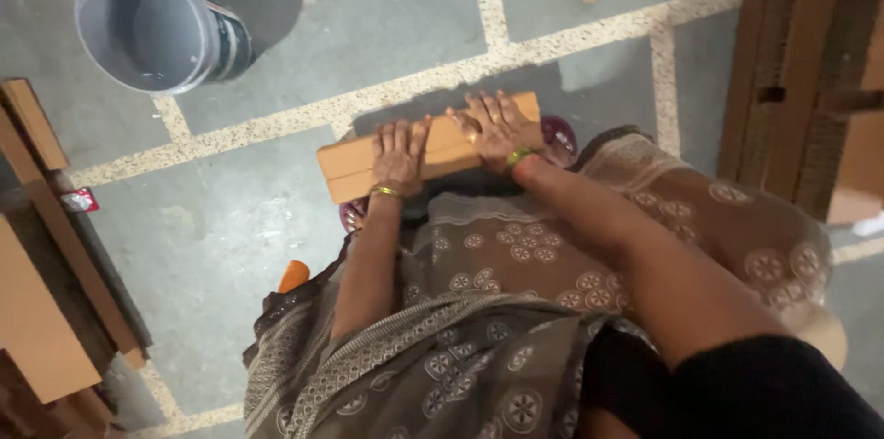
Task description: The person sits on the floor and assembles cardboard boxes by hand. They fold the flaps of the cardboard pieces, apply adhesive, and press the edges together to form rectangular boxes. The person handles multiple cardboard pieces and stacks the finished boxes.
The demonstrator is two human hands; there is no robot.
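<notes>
A small red and white packet is lying on the floor at the left edge, just beside the brown boards.

A grey bucket at the upper left is carrying a dark band label with white and red stripes.

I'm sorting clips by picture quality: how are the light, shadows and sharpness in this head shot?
Head view: soft, even light with no glare; the grey bucket throws a dark round shadow on the floor behind it. The left hand and right hand, both flat on the folded cardboard piece, look fairly sharp; the near right forearm is slightly soft, and the bucket leans outward from wide-angle distortion.

Even indoor light, soft shadows, slight blur.
</notes>
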